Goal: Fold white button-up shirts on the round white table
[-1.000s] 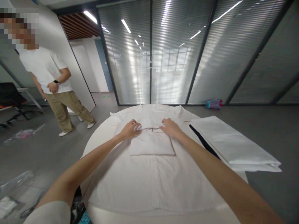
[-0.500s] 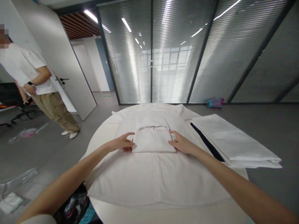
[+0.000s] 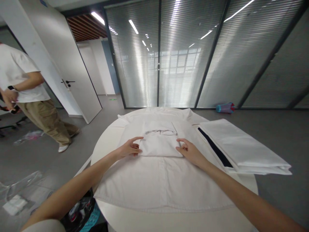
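A white button-front shirt (image 3: 149, 183) lies spread face-up, its hem toward me. On top of it rests a small folded white garment (image 3: 160, 146), with a thin cord or gathered seam across its far part; I cannot tell which. My left hand (image 3: 130, 148) grips the folded garment's left edge between thumb and fingers. At the opposite edge, my right hand (image 3: 189, 151) holds it the same way, thumb near the front corner. The fingertips beneath the cloth are partly hidden.
A round white table (image 3: 135, 222) bears everything. Right of the shirt, a folded white cloth stack (image 3: 243, 145) with a dark strip (image 3: 214, 148) overhangs the edge. A person (image 3: 31, 87) stands at left by an open door (image 3: 65, 64). A blue bin (image 3: 89, 219) sits below, front left.
The folded garment's front edge has bent a little and both hands have shifted slightly on its sides. The person at left has stepped further left. My view has turned slightly.
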`<state>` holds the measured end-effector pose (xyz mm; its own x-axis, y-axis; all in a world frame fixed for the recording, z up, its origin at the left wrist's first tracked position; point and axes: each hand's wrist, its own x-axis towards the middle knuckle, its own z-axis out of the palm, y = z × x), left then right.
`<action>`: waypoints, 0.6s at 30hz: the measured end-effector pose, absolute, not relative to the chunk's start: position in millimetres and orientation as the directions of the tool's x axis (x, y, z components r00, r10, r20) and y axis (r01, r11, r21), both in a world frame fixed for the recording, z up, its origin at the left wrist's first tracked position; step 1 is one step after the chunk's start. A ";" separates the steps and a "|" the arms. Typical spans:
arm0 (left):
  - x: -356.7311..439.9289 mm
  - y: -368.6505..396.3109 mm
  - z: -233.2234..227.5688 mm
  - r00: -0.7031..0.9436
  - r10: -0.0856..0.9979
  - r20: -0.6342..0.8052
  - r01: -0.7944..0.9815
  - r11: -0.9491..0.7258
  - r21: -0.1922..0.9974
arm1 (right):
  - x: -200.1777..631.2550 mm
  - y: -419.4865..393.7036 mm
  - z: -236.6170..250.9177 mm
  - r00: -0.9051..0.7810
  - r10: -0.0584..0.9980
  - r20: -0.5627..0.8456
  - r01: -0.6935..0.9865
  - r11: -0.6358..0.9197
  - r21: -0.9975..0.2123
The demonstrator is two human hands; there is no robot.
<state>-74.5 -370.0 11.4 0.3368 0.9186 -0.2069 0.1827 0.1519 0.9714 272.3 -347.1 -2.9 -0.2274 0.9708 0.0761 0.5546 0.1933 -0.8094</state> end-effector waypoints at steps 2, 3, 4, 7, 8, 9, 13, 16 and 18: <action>-73.9 -370.4 9.9 0.356 0.912 -0.203 0.220 0.130 0.967 | 273.1 -348.6 -4.5 -0.266 0.964 0.022 0.558 0.172 -0.812; -73.5 -370.5 8.8 0.365 0.911 -0.194 0.235 0.112 0.966 | 273.7 -349.5 -5.1 -0.283 0.959 0.003 0.562 0.168 -0.810; -73.3 -370.7 7.6 0.368 0.911 -0.185 0.251 0.094 0.963 | 274.4 -350.5 -5.5 -0.299 0.954 -0.009 0.566 0.169 -0.807; -75.3 -371.4 5.5 0.347 0.921 -0.178 0.317 0.063 0.946 | 276.5 -353.5 -5.1 -0.324 0.946 -0.011 0.584 0.191 -0.789; -77.1 -371.4 6.2 0.343 0.921 -0.184 0.349 0.057 0.936 | 276.9 -353.9 -4.1 -0.329 0.944 -0.013 0.596 0.197 -0.779; -79.3 -370.9 7.8 0.343 0.920 -0.190 0.389 0.045 0.920 | 277.1 -353.4 -2.5 -0.333 0.943 -0.018 0.612 0.201 -0.765; -84.0 -358.3 22.1 0.279 0.960 0.000 0.613 -0.178 0.770 | 273.2 -337.4 12.9 -0.296 0.955 0.029 0.736 0.248 -0.630; -69.9 -333.6 29.3 0.213 0.941 0.264 0.775 -0.327 0.541 | 262.4 -309.5 28.5 -0.232 0.963 0.137 0.849 0.269 -0.456; -52.3 -313.8 26.6 0.229 0.918 0.325 0.849 -0.352 0.394 | 251.9 -289.6 34.6 -0.195 0.970 0.147 0.915 0.234 -0.330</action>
